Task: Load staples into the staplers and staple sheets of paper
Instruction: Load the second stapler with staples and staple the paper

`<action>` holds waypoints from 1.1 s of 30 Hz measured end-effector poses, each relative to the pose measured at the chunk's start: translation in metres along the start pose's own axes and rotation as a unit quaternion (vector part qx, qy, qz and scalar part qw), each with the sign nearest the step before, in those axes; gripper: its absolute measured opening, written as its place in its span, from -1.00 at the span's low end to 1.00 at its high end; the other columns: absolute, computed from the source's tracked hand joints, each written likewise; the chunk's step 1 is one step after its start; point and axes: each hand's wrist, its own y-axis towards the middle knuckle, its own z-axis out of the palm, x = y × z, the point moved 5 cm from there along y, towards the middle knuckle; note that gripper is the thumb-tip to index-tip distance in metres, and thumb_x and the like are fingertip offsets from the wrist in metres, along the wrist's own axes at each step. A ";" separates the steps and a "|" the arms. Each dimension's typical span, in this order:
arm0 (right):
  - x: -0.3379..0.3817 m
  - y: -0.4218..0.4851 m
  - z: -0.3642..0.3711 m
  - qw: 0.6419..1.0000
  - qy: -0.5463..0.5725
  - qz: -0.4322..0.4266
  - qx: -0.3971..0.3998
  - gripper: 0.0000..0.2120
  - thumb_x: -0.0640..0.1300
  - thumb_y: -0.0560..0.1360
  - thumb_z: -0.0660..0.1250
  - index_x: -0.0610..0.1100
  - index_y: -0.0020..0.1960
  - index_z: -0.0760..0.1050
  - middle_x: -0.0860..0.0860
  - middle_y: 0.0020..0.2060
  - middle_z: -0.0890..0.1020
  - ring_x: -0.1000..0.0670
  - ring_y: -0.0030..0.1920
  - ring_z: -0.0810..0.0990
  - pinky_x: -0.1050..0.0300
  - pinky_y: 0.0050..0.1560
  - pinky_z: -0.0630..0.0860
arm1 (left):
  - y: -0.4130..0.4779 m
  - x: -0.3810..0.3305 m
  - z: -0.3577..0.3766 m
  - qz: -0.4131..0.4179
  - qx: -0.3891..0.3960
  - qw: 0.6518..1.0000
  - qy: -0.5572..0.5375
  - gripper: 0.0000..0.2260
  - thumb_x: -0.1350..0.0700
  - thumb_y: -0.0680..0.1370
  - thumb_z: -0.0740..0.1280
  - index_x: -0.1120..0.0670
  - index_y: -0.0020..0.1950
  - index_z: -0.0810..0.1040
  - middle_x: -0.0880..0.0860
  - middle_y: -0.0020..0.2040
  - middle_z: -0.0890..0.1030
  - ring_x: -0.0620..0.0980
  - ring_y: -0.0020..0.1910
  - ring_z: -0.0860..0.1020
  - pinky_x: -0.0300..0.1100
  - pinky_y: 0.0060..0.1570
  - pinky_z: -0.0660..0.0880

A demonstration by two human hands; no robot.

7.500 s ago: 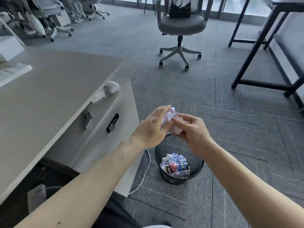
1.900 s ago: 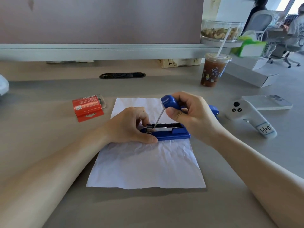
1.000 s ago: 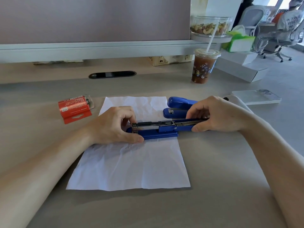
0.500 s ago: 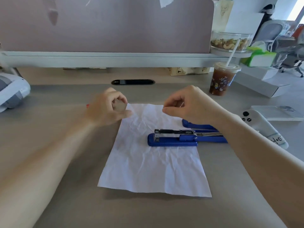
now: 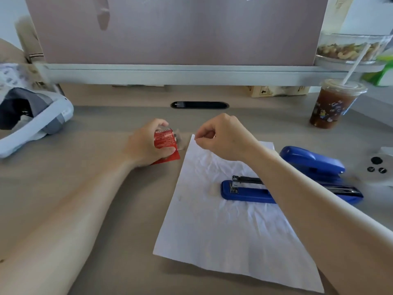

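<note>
Left hand [image 5: 144,146] grips small red cardboard staple box [image 5: 164,139]: hold steady. Right hand [image 5: 225,139] pinched, contents unclear: extract staples straight.

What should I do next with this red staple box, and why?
Probably pull a staple strip from the red staple box with the right hand, pinched just beside it, if that pinch is empty. The left hand grips the box, and the blue stapler lies open on the paper, channel exposed.

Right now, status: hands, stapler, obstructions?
Left hand grips red staple box. Right hand pinched near paper corner, hold unclear. Blue stapler open on paper. Right forearm over it.
</note>
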 end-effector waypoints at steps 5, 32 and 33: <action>-0.004 0.000 0.002 1.000 0.017 0.001 0.006 -0.81 -0.11 0.52 0.35 -0.02 0.09 0.67 0.11 -0.29 0.61 0.17 -0.30 0.55 0.29 -0.15 0.46 | -0.004 -0.018 0.001 0.081 -0.009 0.995 -0.061 -0.38 -0.04 0.32 0.47 -0.02 0.35 0.39 -0.05 0.21 0.54 0.01 0.18 0.53 0.01 0.18 0.50; -0.010 0.000 -0.005 0.994 0.065 0.008 -0.088 -0.90 -0.11 0.47 0.42 -0.02 -0.03 0.68 0.11 -0.47 0.55 0.13 -0.48 0.47 0.31 -0.37 0.43 | -0.017 -0.054 0.008 0.242 -0.001 0.966 -0.097 -0.29 -0.39 0.40 0.32 0.04 0.38 0.38 -0.05 0.23 0.47 -0.15 0.19 0.47 -0.36 0.13 0.44; -0.009 0.000 -0.005 0.994 0.068 0.004 -0.085 -0.87 -0.11 0.48 0.42 -0.01 0.01 0.68 0.11 -0.48 0.55 0.13 -0.49 0.46 0.34 -0.39 0.43 | -0.016 -0.054 0.008 0.244 -0.001 0.965 -0.097 -0.29 -0.39 0.40 0.32 0.05 0.38 0.38 -0.04 0.23 0.48 -0.15 0.19 0.48 -0.37 0.13 0.44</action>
